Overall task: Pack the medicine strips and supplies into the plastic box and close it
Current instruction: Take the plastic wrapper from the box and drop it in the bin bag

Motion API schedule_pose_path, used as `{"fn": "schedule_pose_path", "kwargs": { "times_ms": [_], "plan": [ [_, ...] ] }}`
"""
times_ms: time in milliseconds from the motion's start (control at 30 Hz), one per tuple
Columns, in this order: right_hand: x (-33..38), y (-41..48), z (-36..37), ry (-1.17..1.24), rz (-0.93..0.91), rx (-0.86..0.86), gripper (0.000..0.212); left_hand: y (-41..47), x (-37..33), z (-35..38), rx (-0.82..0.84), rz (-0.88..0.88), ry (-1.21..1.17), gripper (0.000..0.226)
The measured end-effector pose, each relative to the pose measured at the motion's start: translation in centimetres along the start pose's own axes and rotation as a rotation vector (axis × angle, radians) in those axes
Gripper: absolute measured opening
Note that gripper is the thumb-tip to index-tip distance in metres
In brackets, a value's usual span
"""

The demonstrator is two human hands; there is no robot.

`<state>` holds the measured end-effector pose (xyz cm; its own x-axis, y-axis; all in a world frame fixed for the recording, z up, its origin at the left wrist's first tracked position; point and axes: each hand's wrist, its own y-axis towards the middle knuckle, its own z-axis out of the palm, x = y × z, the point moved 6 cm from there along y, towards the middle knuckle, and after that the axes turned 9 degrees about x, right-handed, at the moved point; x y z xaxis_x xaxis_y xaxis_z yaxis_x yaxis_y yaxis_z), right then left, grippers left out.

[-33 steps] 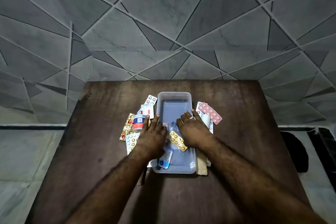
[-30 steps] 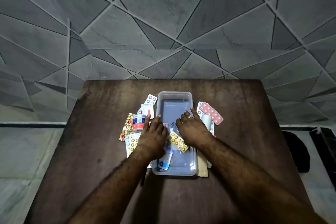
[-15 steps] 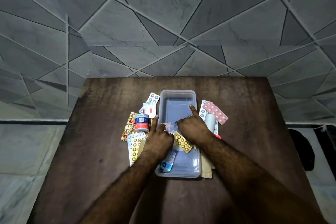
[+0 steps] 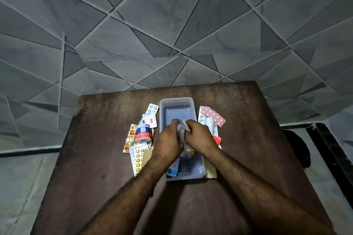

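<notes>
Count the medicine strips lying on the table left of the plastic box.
4 in plain view: two white ones by the box's far corner, a gold one under the jar, and a yellow-pill one nearest. Others may be hidden beneath.

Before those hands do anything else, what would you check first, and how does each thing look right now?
1. Plastic box open, far end free: ok.
2. Pale packet pinched by left hand and right hand over the box: ok.
3. What the packet is: cannot tell.
4. Pink strip and small jar packed: not ok, both lie on the table outside the box.
5. Lid in sight for closing: cannot tell.
</notes>
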<state>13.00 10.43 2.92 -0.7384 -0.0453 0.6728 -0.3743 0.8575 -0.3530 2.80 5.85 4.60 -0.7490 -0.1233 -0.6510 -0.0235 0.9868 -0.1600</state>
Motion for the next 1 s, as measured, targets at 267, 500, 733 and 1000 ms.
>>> {"fn": "schedule_pose_path", "kwargs": {
  "times_ms": [267, 500, 733, 1000],
  "plan": [
    [-1.4, -5.3, -5.6, 0.083, 0.049, -0.217, 0.028, 0.2, -5.1, 1.6, -0.002, -0.038, -0.232, 0.03],
    [-6.0, -8.5, -10.4, 0.176, 0.121, -0.307, 0.027, 0.5, -11.1, 4.2, 0.022, 0.008, -0.247, 0.027],
    [-11.5, -10.5, -15.0, 0.183, 0.05, -0.37, 0.033, 2.8, -16.9, 9.8, 0.082, 0.006, -0.235, 0.021],
    [-23.9, -11.0, -23.7, 0.109, 0.097, -0.376, 0.028, 7.1, -27.0, 20.0, 0.116, -0.039, -0.202, 0.024]
  ]
}}
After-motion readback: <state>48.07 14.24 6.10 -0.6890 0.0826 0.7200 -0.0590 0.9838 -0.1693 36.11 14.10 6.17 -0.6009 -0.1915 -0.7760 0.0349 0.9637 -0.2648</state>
